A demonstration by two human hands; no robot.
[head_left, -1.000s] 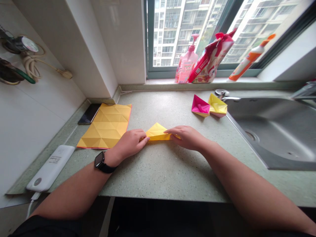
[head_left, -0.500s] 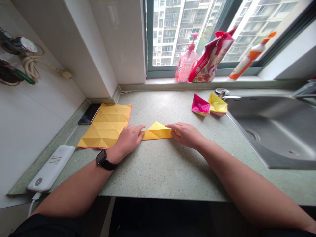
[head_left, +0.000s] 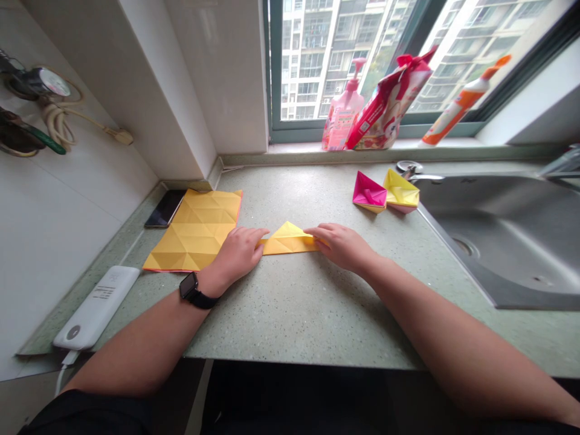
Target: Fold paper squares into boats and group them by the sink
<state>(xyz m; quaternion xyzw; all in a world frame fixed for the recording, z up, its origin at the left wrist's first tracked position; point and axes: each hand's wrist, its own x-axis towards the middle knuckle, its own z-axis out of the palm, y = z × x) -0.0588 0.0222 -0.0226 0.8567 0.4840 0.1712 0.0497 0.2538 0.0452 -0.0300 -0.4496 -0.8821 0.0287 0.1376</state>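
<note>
A folded yellow paper lies on the counter, a long band with a triangular peak rising from its far side. My left hand grips its left end between thumb and fingers. At the opposite end my right hand is closed on the paper the same way; both ends are hidden under the fingers. Just left of my left hand lies a stack of creased orange-yellow paper sheets. Beyond my right hand stand two folded paper boats, a pink one and a yellow one.
A dark phone is partly under the sheets, and a white power bank with a cable lies at front left. The steel sink is to the right. A pink pump bottle, red bag and orange-white bottle stand on the sill.
The near band of the yellow paper looks turned up or flattened a little between my fingers. Both hands stay at its ends, and the view has shifted slightly.
</note>
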